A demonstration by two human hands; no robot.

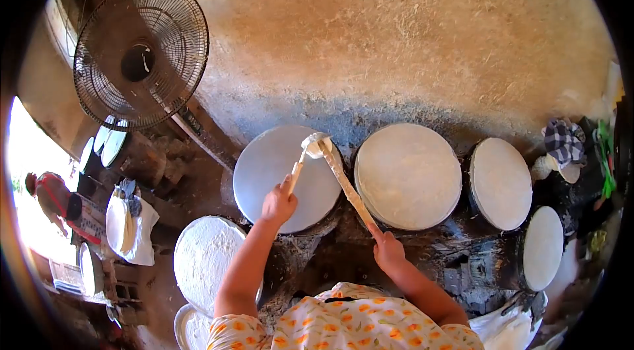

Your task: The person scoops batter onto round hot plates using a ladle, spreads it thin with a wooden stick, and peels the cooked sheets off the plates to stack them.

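Fan (140, 56), far left | rough white disc (208, 254), lower left | your left hand (280, 206): closed around short-handled tool (296, 172), its head above grey disc (274, 172) | long stick (352, 191): tip overlapping tool's head | your right hand (389, 252): wrapped around stick's lower end | pale disc (408, 175), right

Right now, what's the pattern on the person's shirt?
Orange spots on a whitish shirt, seen best in the head view.

Head-height view, forward and down.
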